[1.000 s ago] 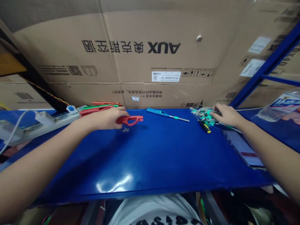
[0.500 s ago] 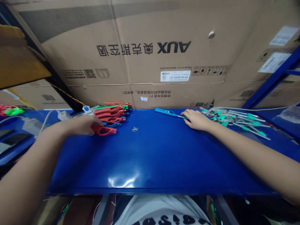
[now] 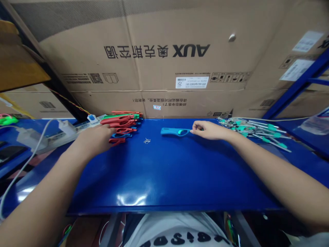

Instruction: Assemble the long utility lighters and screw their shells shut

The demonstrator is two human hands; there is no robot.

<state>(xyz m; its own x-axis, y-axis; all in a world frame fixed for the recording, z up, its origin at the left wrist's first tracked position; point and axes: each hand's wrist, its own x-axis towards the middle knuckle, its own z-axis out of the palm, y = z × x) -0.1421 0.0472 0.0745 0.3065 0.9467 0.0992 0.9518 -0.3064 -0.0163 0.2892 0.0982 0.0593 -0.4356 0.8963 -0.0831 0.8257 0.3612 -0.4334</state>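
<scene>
My left hand (image 3: 101, 139) lies over the near left end of a pile of red, blue and green plastic handles (image 3: 120, 122). Its fingertips are hidden behind the back of the hand. A red handle (image 3: 117, 141) shows partly beside it, touching or very close. My right hand (image 3: 204, 130) pinches the right end of a blue lighter-style handle (image 3: 169, 132) with a green trigger-like piece in its opening. That handle points left above the table. To the right of my right hand lies a heap of metal rods with green parts (image 3: 246, 127).
Small metal pins or screws (image 3: 147, 140) lie on the blue tabletop (image 3: 164, 171) between my hands. A white power strip (image 3: 74, 132) with plugs and cables stands at the left. Behind the table rises a large cardboard sheet (image 3: 154, 27). Blue frame posts (image 3: 285, 89) border the right.
My right hand has drawn slightly left with the blue handle, which now lies flatter and shows its green piece. My left hand has slid right, covering more of the red handle.
</scene>
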